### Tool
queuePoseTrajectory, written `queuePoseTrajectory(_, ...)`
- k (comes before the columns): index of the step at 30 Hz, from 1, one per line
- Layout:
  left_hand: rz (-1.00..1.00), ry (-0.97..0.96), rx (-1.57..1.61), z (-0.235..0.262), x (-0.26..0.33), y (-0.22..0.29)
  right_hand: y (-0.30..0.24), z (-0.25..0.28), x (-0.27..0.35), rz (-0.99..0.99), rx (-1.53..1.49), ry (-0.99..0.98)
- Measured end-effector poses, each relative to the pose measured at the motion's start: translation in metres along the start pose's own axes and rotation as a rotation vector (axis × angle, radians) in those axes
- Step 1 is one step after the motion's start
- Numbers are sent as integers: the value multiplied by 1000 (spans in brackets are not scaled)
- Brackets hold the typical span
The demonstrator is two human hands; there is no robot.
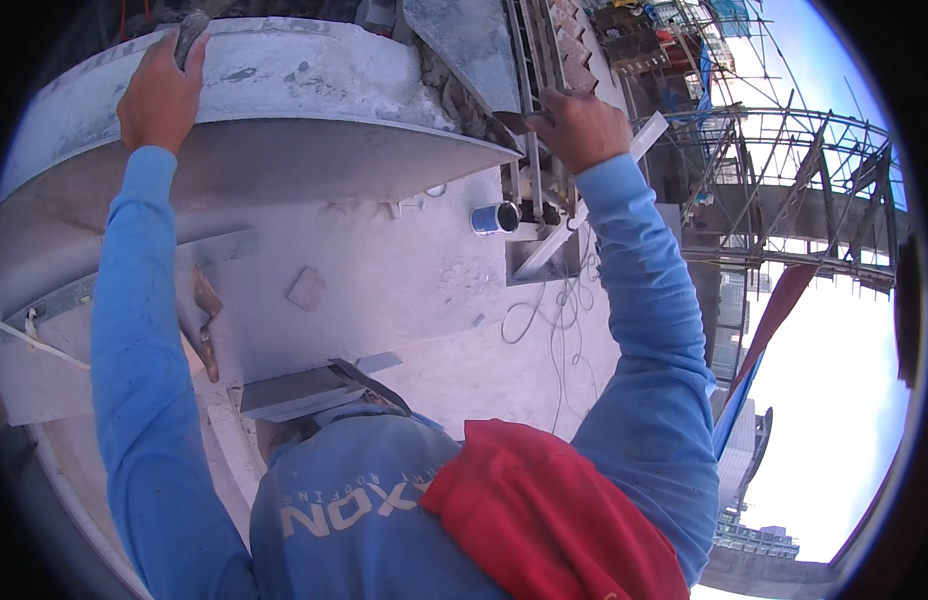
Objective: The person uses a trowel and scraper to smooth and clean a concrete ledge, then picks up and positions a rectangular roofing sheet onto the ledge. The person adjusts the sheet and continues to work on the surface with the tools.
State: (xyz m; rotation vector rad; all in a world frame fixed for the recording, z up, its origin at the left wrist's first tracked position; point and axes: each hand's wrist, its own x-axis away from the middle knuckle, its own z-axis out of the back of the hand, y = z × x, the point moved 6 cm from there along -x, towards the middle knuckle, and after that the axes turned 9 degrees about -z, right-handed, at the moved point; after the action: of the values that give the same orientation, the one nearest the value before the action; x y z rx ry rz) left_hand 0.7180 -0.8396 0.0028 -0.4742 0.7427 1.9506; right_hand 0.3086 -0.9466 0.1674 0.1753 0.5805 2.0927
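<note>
left grip (164, 100): closed round a grey lump (191, 32), kind unclear, over the pale ledge (314, 75). right grip (581, 128): closed round a thin dark blade (510, 122), near the ledge's right end. blue bucket (488, 220): on the floor (424, 270).

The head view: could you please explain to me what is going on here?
A person in blue sleeves has both hands at a pale, rough-topped ledge. The left hand holds a grey lump, too unclear to name. The right hand grips a thin, blade-like tool near the ledge's right end. A blue-and-white can is below that hand.
</note>
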Motion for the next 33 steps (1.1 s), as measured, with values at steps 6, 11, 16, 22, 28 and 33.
queuePoseTrajectory(6,-1,8,-3,1,-1,0,-10,-25,-15,113,102,41)
queuePoseTrajectory(11,-10,38,-9,1,-2,-3,-15,-30,-19,130,226,-97)
queuePoseTrajectory(16,-5,38,-7,-5,-1,-8,-10,-20,-17,116,146,-95)
queuePoseTrajectory(22,2,41,14,15,-3,9,-18,-25,-32,138,154,-18)
queuePoseTrajectory(28,60,92,228,32,3,21,-19,-27,-30,171,187,-98)
queuePoseTrajectory(33,9,23,14,5,-4,-4,-15,-16,-31,129,116,-32)
